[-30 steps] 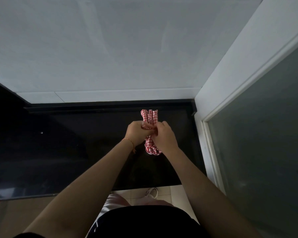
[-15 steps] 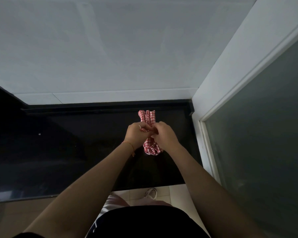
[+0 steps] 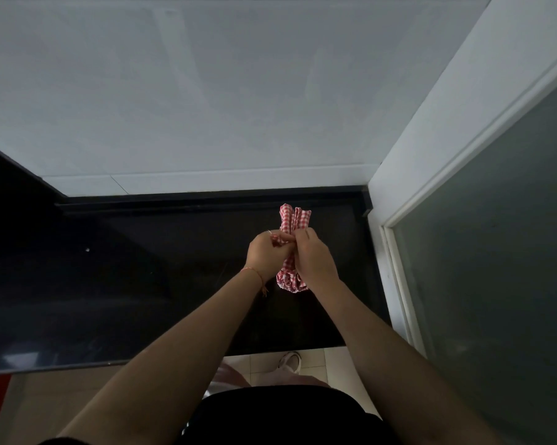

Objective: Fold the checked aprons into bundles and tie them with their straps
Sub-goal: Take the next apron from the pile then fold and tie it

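Observation:
A red-and-white checked apron (image 3: 294, 220) is rolled into a narrow bundle and held above the black counter (image 3: 142, 284). My left hand (image 3: 264, 255) grips the bundle's middle from the left, fingers curled, with a thin strap end pinched at the fingertips. My right hand (image 3: 314, 261) grips the same middle from the right, its fingers pinching the cloth. Both hands meet at the bundle's waist and hide it. The bundle's upper end fans out above my hands and its lower end bulges below them.
A white tiled wall (image 3: 238, 91) rises behind the counter. A white door frame (image 3: 399, 284) and a dark glass panel (image 3: 495, 284) stand close on the right. Tiled floor (image 3: 334, 364) and a shoe (image 3: 291, 361) show below the counter's front edge.
My hands and the bundle stay in almost the same place. The fingers have shifted slightly at the bundle's middle, and a strap end now shows at my left fingertips.

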